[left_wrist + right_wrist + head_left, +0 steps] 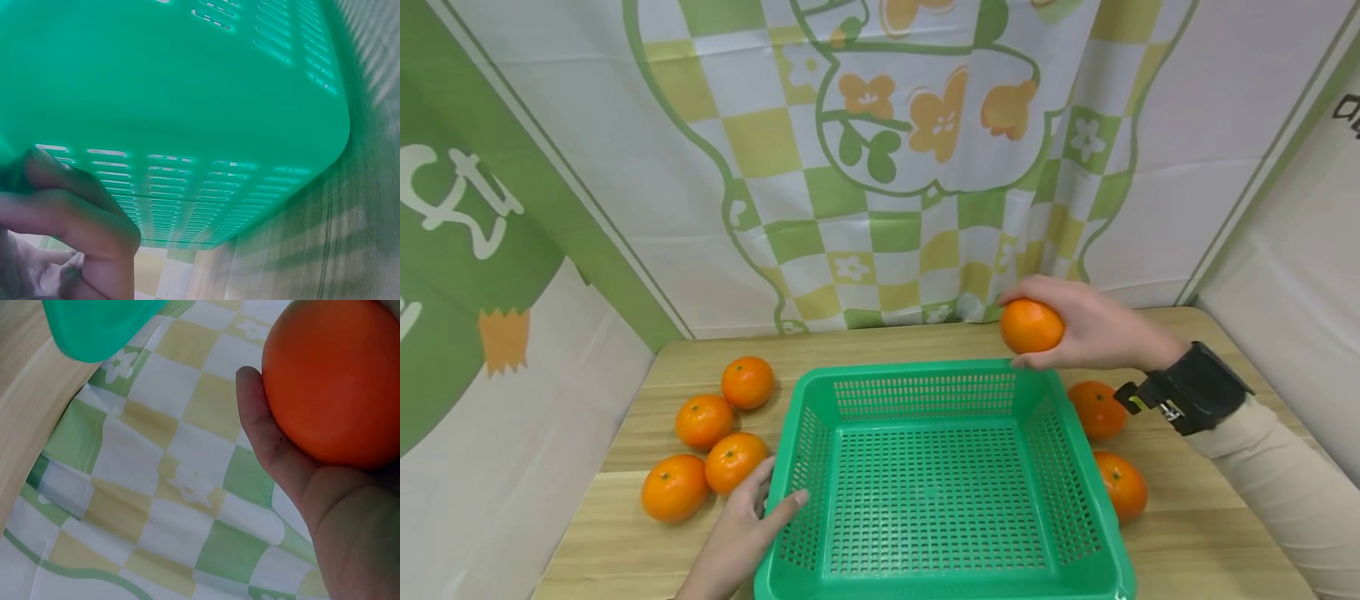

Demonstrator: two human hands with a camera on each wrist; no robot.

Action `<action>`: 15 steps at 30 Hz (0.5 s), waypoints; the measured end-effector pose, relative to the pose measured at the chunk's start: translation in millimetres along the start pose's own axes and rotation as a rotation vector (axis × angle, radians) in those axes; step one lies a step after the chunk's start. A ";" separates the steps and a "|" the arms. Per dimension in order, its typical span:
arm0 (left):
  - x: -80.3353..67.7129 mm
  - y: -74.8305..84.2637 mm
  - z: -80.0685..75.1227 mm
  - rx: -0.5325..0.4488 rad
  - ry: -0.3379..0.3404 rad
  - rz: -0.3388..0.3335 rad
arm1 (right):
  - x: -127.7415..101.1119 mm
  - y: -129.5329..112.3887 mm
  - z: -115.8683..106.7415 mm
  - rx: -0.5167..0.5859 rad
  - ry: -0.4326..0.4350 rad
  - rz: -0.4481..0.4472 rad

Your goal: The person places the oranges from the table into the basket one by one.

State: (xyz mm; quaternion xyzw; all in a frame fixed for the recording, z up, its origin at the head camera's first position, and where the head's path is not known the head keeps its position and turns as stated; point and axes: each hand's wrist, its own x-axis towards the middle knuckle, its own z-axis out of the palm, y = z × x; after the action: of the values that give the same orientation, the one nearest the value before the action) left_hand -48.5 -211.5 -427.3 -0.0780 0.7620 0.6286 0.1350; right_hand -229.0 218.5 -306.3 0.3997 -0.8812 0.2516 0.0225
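A green plastic basket [931, 500] with slotted walls stands on the wooden table, nothing in it. My left hand [737, 523] grips its left wall, thumb over the rim and fingers outside. The left wrist view shows those curled fingers [94, 215] against the outer side of the basket [187, 94]. Above the table's far edge, by the basket's back right corner, my right hand [1086, 323] holds an orange tangerine [1032, 326]. Up close in the right wrist view, the tangerine [334, 381] rests against the thumb and palm; the other fingers are mostly hidden.
Several tangerines [703, 422] lie in a group left of the basket. Two more, a rear one [1097, 408] and a front one [1122, 485], sit along its right side. A checked, printed curtain [880, 208] hangs behind the wooden table [625, 542].
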 end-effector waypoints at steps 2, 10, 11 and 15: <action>0.0 -0.4 -0.2 -0.005 -0.006 -0.001 | 0.7 -1.9 0.6 0.001 -0.004 -0.001; 0.8 -1.1 0.0 0.000 0.002 0.007 | 2.5 -19.7 4.3 0.029 -0.023 -0.039; 1.0 -1.2 0.3 0.003 0.007 0.008 | 2.8 -21.9 5.3 0.031 -0.025 -0.051; 1.2 -0.5 0.5 0.012 0.013 0.012 | 4.1 -30.9 7.8 0.046 -0.031 -0.091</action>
State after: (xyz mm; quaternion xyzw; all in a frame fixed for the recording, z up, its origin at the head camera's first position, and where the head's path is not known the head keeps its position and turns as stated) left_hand -49.4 -211.1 -428.2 -0.0766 0.7669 0.6245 0.1265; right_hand -208.4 195.0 -298.9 0.4434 -0.8564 0.2644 0.0111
